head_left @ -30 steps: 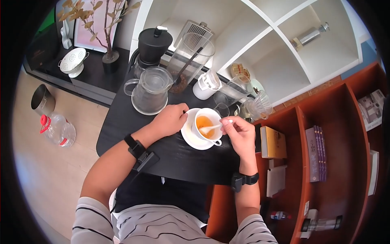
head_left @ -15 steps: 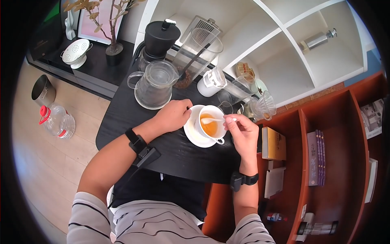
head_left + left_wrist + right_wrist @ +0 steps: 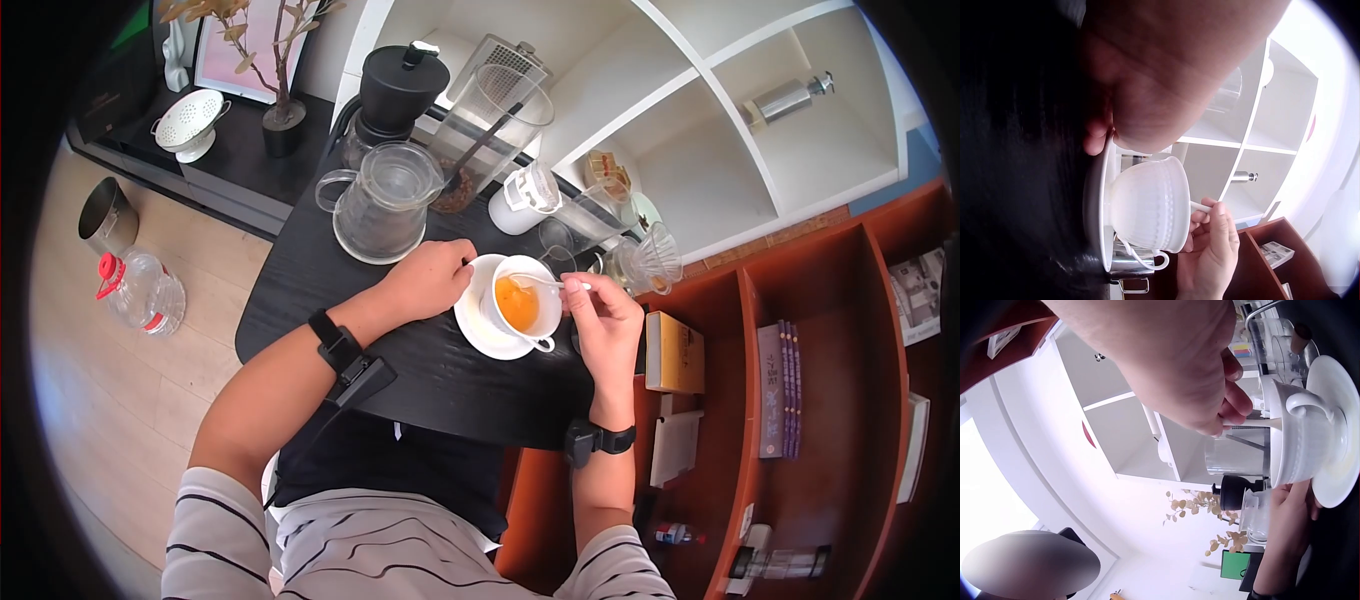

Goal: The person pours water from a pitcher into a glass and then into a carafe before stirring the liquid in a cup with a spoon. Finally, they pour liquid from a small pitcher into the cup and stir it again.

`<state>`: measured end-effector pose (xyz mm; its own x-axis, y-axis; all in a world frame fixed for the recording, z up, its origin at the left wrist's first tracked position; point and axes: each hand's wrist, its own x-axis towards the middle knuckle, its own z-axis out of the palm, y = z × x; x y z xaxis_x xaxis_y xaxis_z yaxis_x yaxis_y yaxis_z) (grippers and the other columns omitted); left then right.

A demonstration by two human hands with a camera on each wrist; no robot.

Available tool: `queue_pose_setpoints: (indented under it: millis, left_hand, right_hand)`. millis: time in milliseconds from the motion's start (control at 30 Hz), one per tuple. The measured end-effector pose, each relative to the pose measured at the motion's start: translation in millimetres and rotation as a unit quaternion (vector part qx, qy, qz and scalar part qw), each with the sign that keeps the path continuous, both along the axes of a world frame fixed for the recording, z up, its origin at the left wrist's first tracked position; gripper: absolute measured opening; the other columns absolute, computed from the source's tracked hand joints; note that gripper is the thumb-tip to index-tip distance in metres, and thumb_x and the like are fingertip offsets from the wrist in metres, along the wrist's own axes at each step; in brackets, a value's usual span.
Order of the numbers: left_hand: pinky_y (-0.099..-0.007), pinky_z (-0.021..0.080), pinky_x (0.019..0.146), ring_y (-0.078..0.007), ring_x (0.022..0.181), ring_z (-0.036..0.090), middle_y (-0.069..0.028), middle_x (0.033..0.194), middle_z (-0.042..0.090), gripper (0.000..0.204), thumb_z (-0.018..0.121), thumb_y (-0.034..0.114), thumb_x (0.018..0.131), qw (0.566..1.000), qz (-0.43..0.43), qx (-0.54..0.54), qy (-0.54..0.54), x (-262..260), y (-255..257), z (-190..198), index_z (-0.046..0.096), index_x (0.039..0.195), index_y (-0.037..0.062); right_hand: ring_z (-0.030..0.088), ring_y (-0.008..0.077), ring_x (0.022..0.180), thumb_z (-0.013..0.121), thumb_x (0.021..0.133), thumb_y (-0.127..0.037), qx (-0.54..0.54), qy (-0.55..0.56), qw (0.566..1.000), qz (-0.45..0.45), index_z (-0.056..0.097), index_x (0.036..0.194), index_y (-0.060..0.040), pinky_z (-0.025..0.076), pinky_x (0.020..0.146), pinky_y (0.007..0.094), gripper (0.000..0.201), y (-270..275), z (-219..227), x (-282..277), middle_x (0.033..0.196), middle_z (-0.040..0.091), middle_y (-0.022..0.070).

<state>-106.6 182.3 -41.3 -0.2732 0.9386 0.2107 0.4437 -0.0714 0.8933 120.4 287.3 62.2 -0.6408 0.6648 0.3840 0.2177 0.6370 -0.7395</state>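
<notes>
A white cup [image 3: 548, 318] of orange-brown liquid [image 3: 517, 305] stands on a white saucer [image 3: 478, 335] on the black table. My right hand [image 3: 606, 325] pinches the handle of a white spoon [image 3: 1260, 423] between thumb and fingers above the cup's right rim. The spoon slants into the cup, its bowl near the far inner wall. At the saucer's left edge, my left hand [image 3: 430, 282] grips the rim; in the left wrist view its fingertips [image 3: 1093, 144] reach the saucer's underside. The cup's looped handle [image 3: 1161, 260] points toward my body's right side.
Behind the cup stand a glass pitcher [image 3: 385, 215], a black-topped grinder [image 3: 402, 85], a tall clear container [image 3: 470, 150], a white mug [image 3: 524, 200] and a ribbed glass dripper [image 3: 660, 255]. A brown bookshelf [image 3: 725, 350] borders the table's right side.
Inside the cup, the spoon's bowl has swung from the near right side to the far side, with my right hand shifting slightly. My left hand stays at the saucer's edge.
</notes>
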Motion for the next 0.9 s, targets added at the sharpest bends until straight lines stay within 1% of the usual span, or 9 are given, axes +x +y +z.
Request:
queue_pose_setpoints:
  millis: [33, 67, 133, 267, 333, 400, 500, 600, 900]
  left_hand:
    - [-0.0362, 0.054, 0.058, -0.0200, 0.055, 0.069, -0.0109, 0.071, 0.072, 0.019, 0.058, 0.013, 0.105, 1.000, 0.000, 0.001, -0.002, 0, 0, -1, 0.066, 0.113, -0.0030]
    - [-0.0361, 0.054, 0.058, -0.0198, 0.054, 0.068, -0.0108, 0.071, 0.072, 0.019, 0.058, 0.013, 0.105, 1.000, 0.001, 0.002, -0.005, 0, 0, -1, 0.066, 0.113, -0.0030]
    - [-0.0360, 0.054, 0.058, -0.0197, 0.054, 0.068, -0.0108, 0.071, 0.072, 0.019, 0.058, 0.013, 0.105, 1.000, 0.001, 0.001, -0.003, 0, 0, -1, 0.066, 0.113, -0.0030]
    - [-0.0362, 0.054, 0.059, -0.0199, 0.055, 0.069, -0.0110, 0.071, 0.072, 0.020, 0.058, 0.014, 0.105, 1.000, -0.003, -0.005, -0.005, 0, 0, 1, 0.066, 0.113, -0.0032]
    - [-0.0364, 0.054, 0.059, -0.0202, 0.055, 0.069, -0.0111, 0.071, 0.072, 0.020, 0.058, 0.014, 0.105, 1.000, -0.002, -0.006, -0.004, 0, 0, 0, 0.066, 0.113, -0.0033]
    - [-0.0366, 0.054, 0.059, -0.0204, 0.055, 0.069, -0.0112, 0.072, 0.072, 0.020, 0.058, 0.013, 0.105, 1.000, -0.001, -0.006, -0.002, 0, 0, 0, 0.066, 0.113, -0.0033]
    - [-0.0369, 0.055, 0.060, -0.0208, 0.056, 0.069, -0.0114, 0.072, 0.073, 0.020, 0.058, 0.013, 0.105, 1.000, 0.002, -0.006, 0.002, 0, 0, 1, 0.066, 0.113, -0.0034]
    - [-0.0371, 0.055, 0.060, -0.0209, 0.056, 0.069, -0.0115, 0.072, 0.073, 0.020, 0.058, 0.013, 0.105, 1.000, 0.002, -0.007, 0.007, 0, -1, 2, 0.066, 0.114, -0.0034]
    - [-0.0357, 0.054, 0.059, -0.0194, 0.055, 0.068, -0.0118, 0.072, 0.072, 0.020, 0.059, 0.012, 0.105, 1.000, 0.000, -0.009, -0.005, 0, -1, 2, 0.065, 0.114, -0.0037]
  right_hand:
    - [0.065, 0.0058, 0.074, 0.078, 0.101, -0.013, 0.038, -0.023, 0.999, -0.022, 0.079, 0.105, 0.0003, 0.050, 0.068, 0.0222, 0.014, 2, 1, 1, 0.083, 0.074, 0.0022]
    - [0.065, 0.0058, 0.074, 0.078, 0.101, -0.013, 0.038, -0.024, 0.999, -0.021, 0.079, 0.105, 0.0003, 0.050, 0.068, 0.0222, 0.014, 3, -1, 2, 0.083, 0.074, 0.0022]
    - [0.067, 0.0066, 0.076, 0.077, 0.101, -0.013, -0.034, -0.012, 0.999, 0.005, 0.080, 0.106, 0.0006, 0.051, 0.068, 0.0224, 0.014, 4, -6, 4, 0.085, 0.074, 0.0029]
    - [0.067, 0.0069, 0.075, 0.078, 0.101, -0.013, -0.075, 0.020, 0.996, 0.044, 0.080, 0.106, 0.0005, 0.051, 0.068, 0.0225, 0.015, -2, -4, -1, 0.085, 0.074, 0.0027]
    - [0.067, 0.0066, 0.075, 0.077, 0.101, -0.013, -0.023, 0.019, 1.000, -0.006, 0.079, 0.107, 0.0007, 0.051, 0.068, 0.0221, 0.015, 1, -1, -2, 0.085, 0.074, 0.0026]
    - [0.067, 0.0069, 0.076, 0.077, 0.101, -0.012, -0.010, 0.013, 1.000, -0.020, 0.079, 0.109, 0.0008, 0.052, 0.070, 0.0221, 0.015, 3, 2, 2, 0.086, 0.074, 0.0033]
    - [0.069, 0.0094, 0.078, 0.074, 0.103, -0.009, -0.073, 0.044, 0.996, 0.009, 0.078, 0.110, 0.0019, 0.054, 0.071, 0.0239, 0.014, 0, 5, 12, 0.088, 0.075, 0.0052]
    - [0.070, 0.0102, 0.080, 0.072, 0.104, -0.008, -0.097, 0.082, 0.992, -0.007, 0.078, 0.111, 0.0018, 0.056, 0.073, 0.0246, 0.013, -6, 5, 21, 0.089, 0.075, 0.0055]
    - [0.070, 0.0098, 0.085, 0.071, 0.104, -0.006, -0.107, 0.052, 0.993, -0.004, 0.077, 0.117, 0.0007, 0.056, 0.079, 0.0248, 0.016, -8, -3, 41, 0.095, 0.076, 0.0058]
